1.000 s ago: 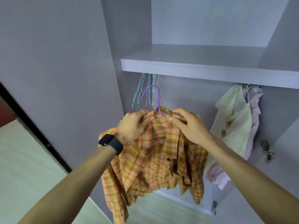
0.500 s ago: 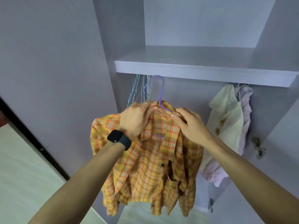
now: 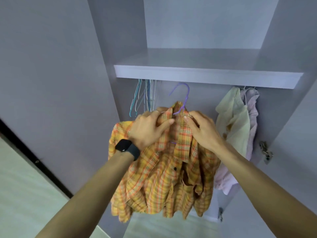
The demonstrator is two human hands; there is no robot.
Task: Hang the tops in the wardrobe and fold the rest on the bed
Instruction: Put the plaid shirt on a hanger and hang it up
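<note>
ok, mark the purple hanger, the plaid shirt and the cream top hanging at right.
purple hanger [image 3: 188,93], head view, right side of its hook.
plaid shirt [image 3: 164,182], head view, front panel below the collar.
cream top [image 3: 235,117], head view, middle of its body.

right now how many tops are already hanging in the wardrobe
2: a cream top at the right under the shelf, a pink top just behind it. Others may hide behind them.
</note>
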